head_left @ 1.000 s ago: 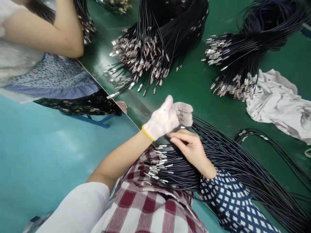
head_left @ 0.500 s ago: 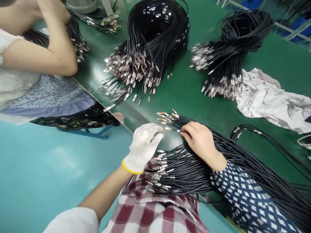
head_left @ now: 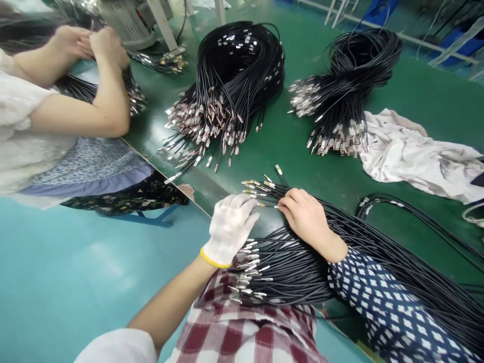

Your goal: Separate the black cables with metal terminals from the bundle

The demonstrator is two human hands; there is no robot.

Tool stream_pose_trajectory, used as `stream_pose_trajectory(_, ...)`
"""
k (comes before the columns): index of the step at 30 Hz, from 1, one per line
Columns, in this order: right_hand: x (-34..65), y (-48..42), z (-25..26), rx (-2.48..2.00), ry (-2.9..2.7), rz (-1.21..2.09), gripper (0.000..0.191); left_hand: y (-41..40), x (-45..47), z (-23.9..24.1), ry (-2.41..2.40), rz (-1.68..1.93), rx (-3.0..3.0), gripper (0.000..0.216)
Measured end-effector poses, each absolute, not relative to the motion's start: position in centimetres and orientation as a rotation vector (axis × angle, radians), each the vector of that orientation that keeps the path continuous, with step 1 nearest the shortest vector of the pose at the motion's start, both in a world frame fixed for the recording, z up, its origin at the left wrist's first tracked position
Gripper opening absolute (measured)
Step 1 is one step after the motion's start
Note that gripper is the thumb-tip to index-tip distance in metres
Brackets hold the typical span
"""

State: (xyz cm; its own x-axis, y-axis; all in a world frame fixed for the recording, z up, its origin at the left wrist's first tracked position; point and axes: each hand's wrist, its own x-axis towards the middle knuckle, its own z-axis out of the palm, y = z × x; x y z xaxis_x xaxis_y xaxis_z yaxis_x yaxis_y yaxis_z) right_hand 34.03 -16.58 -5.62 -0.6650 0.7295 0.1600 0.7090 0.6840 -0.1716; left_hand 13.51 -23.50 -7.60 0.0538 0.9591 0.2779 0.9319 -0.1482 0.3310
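Observation:
My left hand (head_left: 233,224) wears a white knit glove with a yellow cuff. Its fingers are curled, with a gap between thumb and forefinger, right beside the metal tip of a thin black cable (head_left: 269,205). Whether the glove touches that tip I cannot tell. Bare, my right hand (head_left: 306,216) pinches this cable between thumb and fingers just behind its end. Under and beyond the right hand runs a bundle of black cables (head_left: 381,242), some tips showing yellow. Nearer my body lies another group of black cables (head_left: 295,269) with silver tips pointing left.
Two big cable bundles (head_left: 242,75) (head_left: 359,65) lie farther back on the green table (head_left: 310,166). A crumpled white cloth (head_left: 412,156) is at the right. At the left, a co-worker's hands (head_left: 108,48) work close to a grey machine (head_left: 130,25). The table edge runs diagonally.
My gloved left hand has moved slightly right, up to the cable's tip. The right hand keeps its pinch. The view has shifted, and more of the co-worker's hands shows.

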Motion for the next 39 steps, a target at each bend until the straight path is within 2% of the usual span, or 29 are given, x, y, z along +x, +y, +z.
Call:
stream_pose_trajectory(8, 35.5, -17.7, -4.3, -1.042, -2.468, 0.567, 0.015, -24.1, 13.8, -6.6, 1.842, 1.010, 2.082, 0.027)
stream_pose_trajectory(12, 35.5, -18.2, -4.5, -1.012, -2.456, 0.647, 0.015, -23.3, 14.3, -6.3, 1.643, 0.932, 2.207, 0.021)
stream_pose_trajectory(17, 36.0, -17.7, -5.0, -1.015, -2.600, 0.548, 0.014, -22.7, 14.5, -6.5, 1.651, 0.623, 2.349, 0.030)
stream_pose_trajectory(20, 36.9, -17.2, -4.6, -1.124, -2.697, 0.335, 0.029, -22.9, 14.7, -5.9, 1.630, 0.650, 2.153, 0.034)
stream_pose_trajectory(22, 37.2, -17.1, -4.0, -1.178, -2.673, 0.307, 0.038, -23.0, 14.9, -5.0, 1.585, 0.660, 2.034, 0.034)
stream_pose_trajectory(24, 37.0, -17.3, -3.4, -1.131, -2.630, 0.421, 0.040, -22.9, 15.0, -4.0, 1.543, 0.626, 1.916, 0.034)
stream_pose_trajectory(28, 35.5, -17.9, -3.0, -1.019, -2.573, 0.668, 0.025, -22.7, 14.9, -2.9, 1.495, 0.645, 1.509, 0.034)
stream_pose_trajectory(34, 34.9, -17.7, -3.5, -1.035, -2.490, 0.945, 0.028, -22.9, 14.1, -3.1, 1.350, 0.846, 1.253, 0.032)
stream_pose_trajectory(37, 34.9, -17.4, -3.4, -1.039, -2.485, 1.012, 0.030, -23.0, 14.1, -3.5, 1.435, 0.862, 1.293, 0.023)
stream_pose_trajectory(39, 34.5, -17.4, -3.2, -1.055, -2.484, 1.018, 0.029, -23.0, 14.3, -3.7, 1.508, 0.857, 1.331, 0.025)
